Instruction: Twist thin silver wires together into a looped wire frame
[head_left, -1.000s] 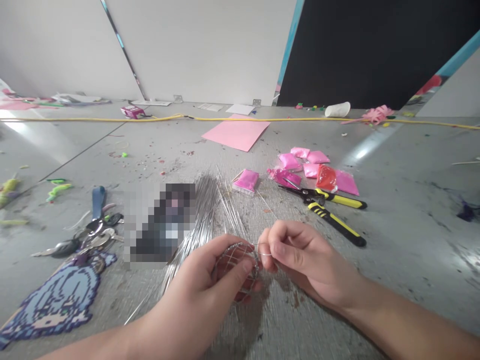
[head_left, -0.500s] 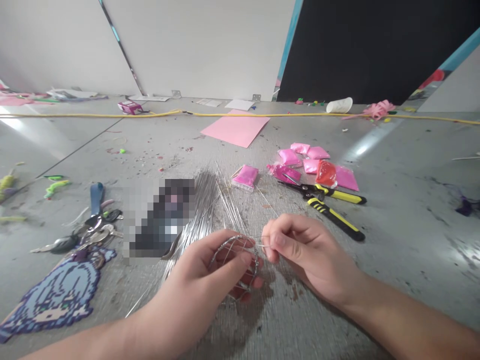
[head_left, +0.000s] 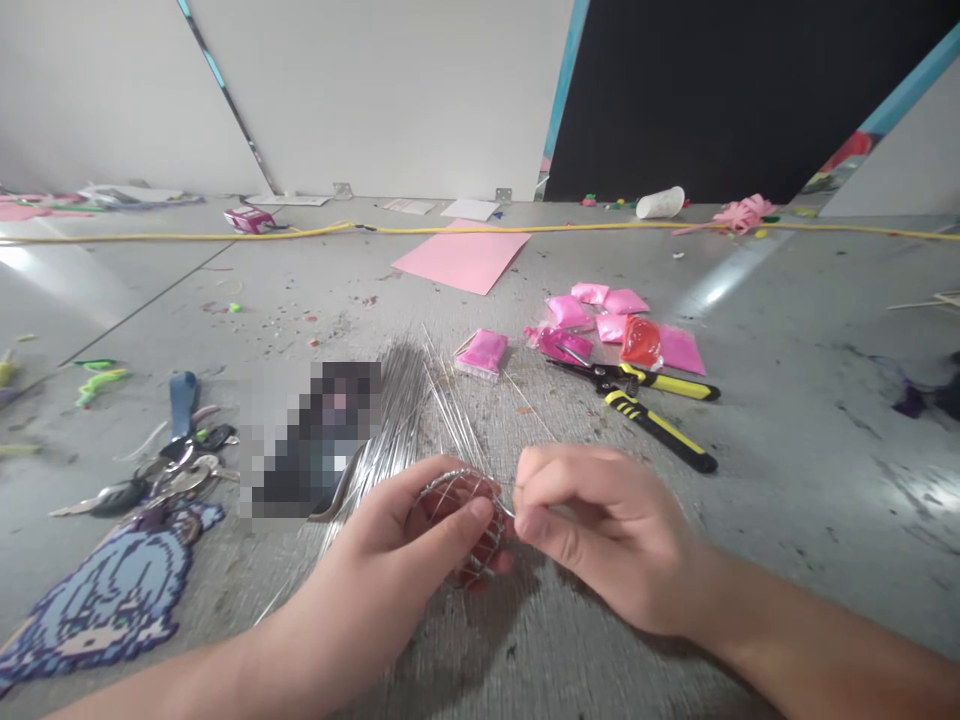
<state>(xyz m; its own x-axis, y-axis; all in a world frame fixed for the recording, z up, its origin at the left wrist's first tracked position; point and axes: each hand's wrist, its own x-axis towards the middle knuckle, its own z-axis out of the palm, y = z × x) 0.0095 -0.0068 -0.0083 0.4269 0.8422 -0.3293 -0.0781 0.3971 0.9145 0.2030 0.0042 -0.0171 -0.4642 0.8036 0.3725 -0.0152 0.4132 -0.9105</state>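
Observation:
My left hand (head_left: 405, 550) is closed around a small round frame of silvery wire (head_left: 459, 475), its thumb lying across the crossed strands. Close by on the right, my right hand (head_left: 600, 530) pinches a thin wire end (head_left: 507, 507) that runs to the frame's right edge. The fingertips of the two hands are a short gap apart. Behind my left hand lies a bundle of straight silvery wires (head_left: 397, 410), with a few loose wires (head_left: 455, 410) beside it. Pliers with black and yellow handles (head_left: 660, 430) rest open beyond my right hand.
Pink packets (head_left: 570, 313), a red packet (head_left: 642, 342) and a single pink packet (head_left: 484, 350) lie ahead. A blurred-out flat object (head_left: 319, 440), keys (head_left: 112, 497) and a blue pixel-style figure (head_left: 112, 600) are at left. A yellow cord (head_left: 450, 230) crosses behind pink paper (head_left: 465, 258).
My right hand has turned slightly, its fingers curled further over the wire end. The wire now bends near the frame's edge. The whole view has shifted a little.

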